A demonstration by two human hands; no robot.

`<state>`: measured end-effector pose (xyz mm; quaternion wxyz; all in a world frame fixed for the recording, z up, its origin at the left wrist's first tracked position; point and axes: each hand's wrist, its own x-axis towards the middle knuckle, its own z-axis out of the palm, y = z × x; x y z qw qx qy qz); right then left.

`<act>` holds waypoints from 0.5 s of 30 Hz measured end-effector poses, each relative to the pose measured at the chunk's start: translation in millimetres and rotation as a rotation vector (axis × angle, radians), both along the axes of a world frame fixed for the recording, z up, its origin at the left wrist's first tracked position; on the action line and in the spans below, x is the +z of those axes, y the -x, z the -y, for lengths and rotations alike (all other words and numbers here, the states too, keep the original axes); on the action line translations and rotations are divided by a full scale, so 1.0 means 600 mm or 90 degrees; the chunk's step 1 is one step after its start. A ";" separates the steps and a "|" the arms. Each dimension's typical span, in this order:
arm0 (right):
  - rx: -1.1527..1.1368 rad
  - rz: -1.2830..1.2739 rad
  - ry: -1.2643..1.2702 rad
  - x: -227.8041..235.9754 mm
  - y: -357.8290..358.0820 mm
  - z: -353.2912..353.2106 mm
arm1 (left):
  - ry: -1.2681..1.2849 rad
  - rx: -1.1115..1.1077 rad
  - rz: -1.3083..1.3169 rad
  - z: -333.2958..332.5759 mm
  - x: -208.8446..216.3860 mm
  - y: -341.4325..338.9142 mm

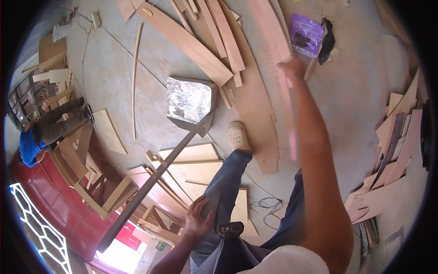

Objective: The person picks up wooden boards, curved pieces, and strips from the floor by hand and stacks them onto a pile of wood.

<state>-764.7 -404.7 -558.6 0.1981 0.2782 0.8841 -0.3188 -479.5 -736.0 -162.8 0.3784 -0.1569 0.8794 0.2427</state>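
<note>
Right hand (293, 68) grips a long pinkish wooden strip (274, 39)! Left hand (200, 220) rests loosely on blue jeans (232, 178). Purple plastic pouch (306, 28): markings unreadable.

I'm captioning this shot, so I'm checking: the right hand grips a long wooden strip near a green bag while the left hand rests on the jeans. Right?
Not quite: the bag is purple, as the head view shows. The right hand does grip a long wooden strip, and the left hand rests on the jeans.

Matt wooden plank (272, 36) (its grain blurred), glossy plastic pouch (310, 28), denim trousers (228, 172), matt clog (236, 134)
</note>
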 end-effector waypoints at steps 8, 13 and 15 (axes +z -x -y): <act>0.159 -0.063 -0.117 0.307 0.115 -0.263 | 0.028 -0.030 -0.017 -0.024 0.016 -0.033; 0.108 0.082 0.141 0.491 -0.121 -0.334 | 0.059 -0.089 0.009 -0.039 0.010 -0.036; 0.083 0.074 0.237 0.581 -0.276 -0.388 | 0.066 -0.222 0.028 -0.071 -0.004 -0.017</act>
